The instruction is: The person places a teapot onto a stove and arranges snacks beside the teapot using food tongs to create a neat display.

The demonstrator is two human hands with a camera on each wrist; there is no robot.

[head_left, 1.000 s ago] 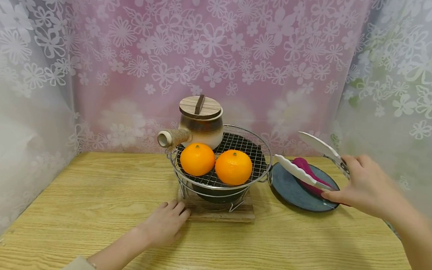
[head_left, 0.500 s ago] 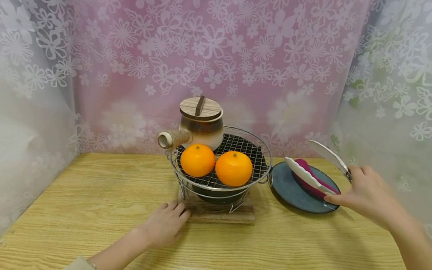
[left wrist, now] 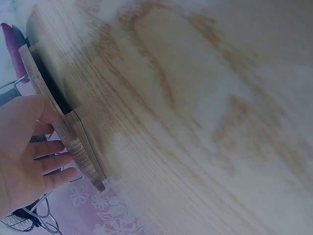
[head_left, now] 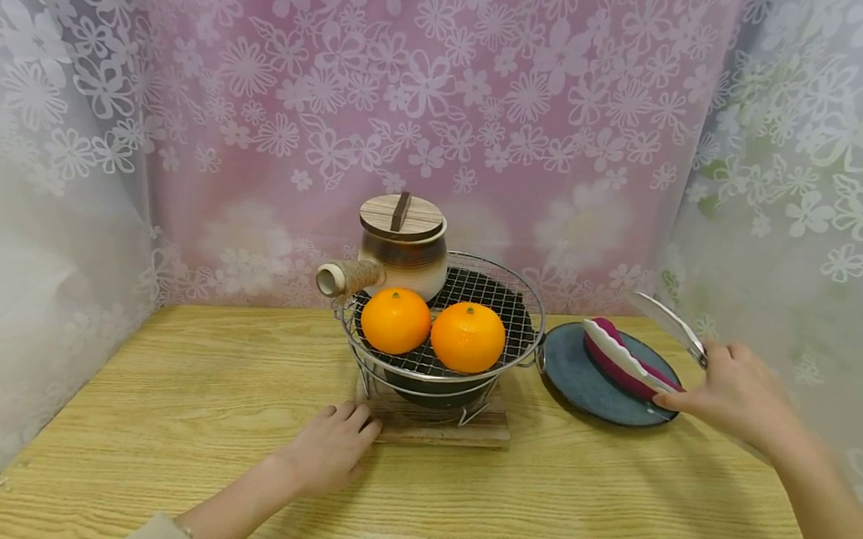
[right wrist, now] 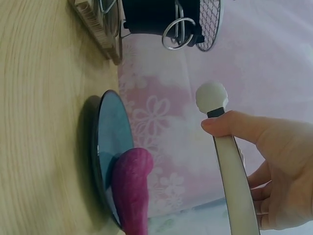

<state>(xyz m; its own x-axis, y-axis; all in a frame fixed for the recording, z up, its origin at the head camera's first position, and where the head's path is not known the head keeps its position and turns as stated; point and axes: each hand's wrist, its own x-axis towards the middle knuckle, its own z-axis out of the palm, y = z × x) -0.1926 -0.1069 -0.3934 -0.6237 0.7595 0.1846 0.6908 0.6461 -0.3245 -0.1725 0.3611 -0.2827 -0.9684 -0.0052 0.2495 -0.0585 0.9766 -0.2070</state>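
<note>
In the head view my right hand [head_left: 741, 400] holds a pair of tongs [head_left: 671, 324] with white scalloped tips, its two arms spread apart. One arm appears in front of a purple sweet potato [head_left: 611, 368], which lies on a blue-grey plate [head_left: 570, 383] at the right. From the right wrist, the tongs [right wrist: 238, 191] are seen apart from the sweet potato [right wrist: 131, 183], with the thumb pressing along one arm. My left hand [head_left: 332, 450] rests at the left front corner of a wooden board [head_left: 457, 434]; the left wrist view has its fingers [left wrist: 56, 161] extended against the board's edge.
On the board stands a dark grill stove with a round wire mesh [head_left: 483, 281]. Two oranges [head_left: 395, 321] sit on the mesh, before a side-handled clay pot [head_left: 405, 263] with a wooden lid. A pink floral curtain [head_left: 442, 120] hangs behind the table.
The right hand has shifted slightly right and downward with the tongs, bringing their near arm across the sweet potato in view. My left hand has stayed put.
</note>
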